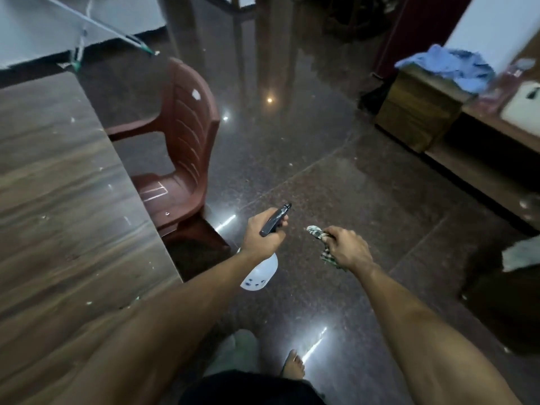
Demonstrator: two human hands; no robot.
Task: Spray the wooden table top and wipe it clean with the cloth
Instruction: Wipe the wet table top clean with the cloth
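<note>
Step in hand: approach, neither spraying nor wiping begun. Left hand, arm extended, grip wrapped round the black trigger head of a white plastic spray bottle, nozzle aimed at 1 o'clock, off the wood-grain counter at 9 o'clock. Right hand pinches a bunched checked cloth. Next: swing nozzle left over the speckled top.

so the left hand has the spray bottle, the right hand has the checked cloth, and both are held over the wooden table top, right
Not quite. In the head view the left hand does hold the spray bottle and the right hand does hold the checked cloth, but both are out over the dark floor, to the right of the wooden table top, not over it.
</note>
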